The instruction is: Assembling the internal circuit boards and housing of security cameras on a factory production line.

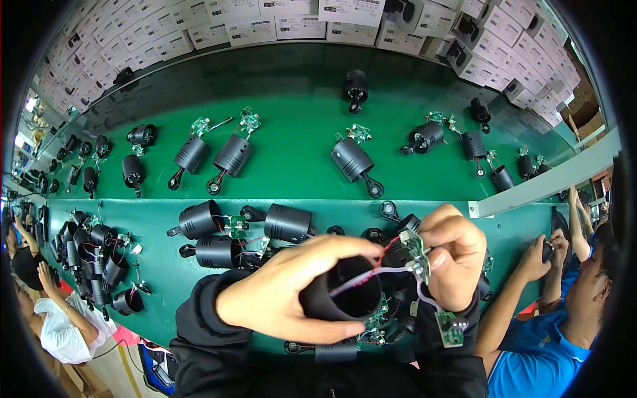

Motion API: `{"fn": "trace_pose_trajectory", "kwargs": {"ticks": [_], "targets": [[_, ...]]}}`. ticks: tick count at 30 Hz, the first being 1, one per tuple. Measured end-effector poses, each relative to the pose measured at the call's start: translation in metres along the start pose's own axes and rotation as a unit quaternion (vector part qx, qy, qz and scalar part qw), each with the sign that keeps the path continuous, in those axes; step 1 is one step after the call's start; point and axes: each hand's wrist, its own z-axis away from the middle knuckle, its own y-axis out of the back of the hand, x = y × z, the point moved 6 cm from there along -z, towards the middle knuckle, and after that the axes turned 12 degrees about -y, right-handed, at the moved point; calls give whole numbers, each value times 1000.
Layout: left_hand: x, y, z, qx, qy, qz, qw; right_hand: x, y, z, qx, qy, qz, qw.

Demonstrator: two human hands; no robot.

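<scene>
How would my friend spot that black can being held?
Look over the green table for the person's black-sleeved left hand. It grips the black can, open end showing. Its neighbours rest on the table; this one is held up, purple and red wires reaching a green board in the right hand.

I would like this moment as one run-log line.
left hand: holds black housing; right hand: pinches green circuit board; second board: on pale wire; bench: more housings

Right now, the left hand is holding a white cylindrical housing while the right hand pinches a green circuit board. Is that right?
Not quite: the colour is wrong. The head view shows the left hand holding a black cylindrical housing, while the right hand pinches a green circuit board.
</scene>
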Motion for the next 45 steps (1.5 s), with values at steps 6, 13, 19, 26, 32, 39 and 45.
{"fn": "trace_pose_trajectory", "kwargs": {"ticks": [6, 13, 19, 26, 32, 39, 45], "targets": [[-6, -11, 5, 20, 112, 238, 964, -6, 13, -1, -2, 33, 4, 999], [4, -7, -7, -43, 1, 129, 991, -9, 9, -2, -74, 97, -17, 992], [-1, -6, 13, 79, 98, 289, 949, -5, 3, -6, -66, 101, -59, 991], [28, 8, 4, 128, -115, -434, 884, 8, -3, -7, -85, 43, -1, 995], [27, 5, 8, 123, -113, -523, 836, 20, -23, -8, -126, -7, 101, 987], [22, 6, 13, 114, -78, -505, 852, 23, -39, -1, -99, -51, 194, 975], [10, 10, 12, 94, -12, -330, 939, 17, -34, 1, -172, -126, 142, 967]]}}
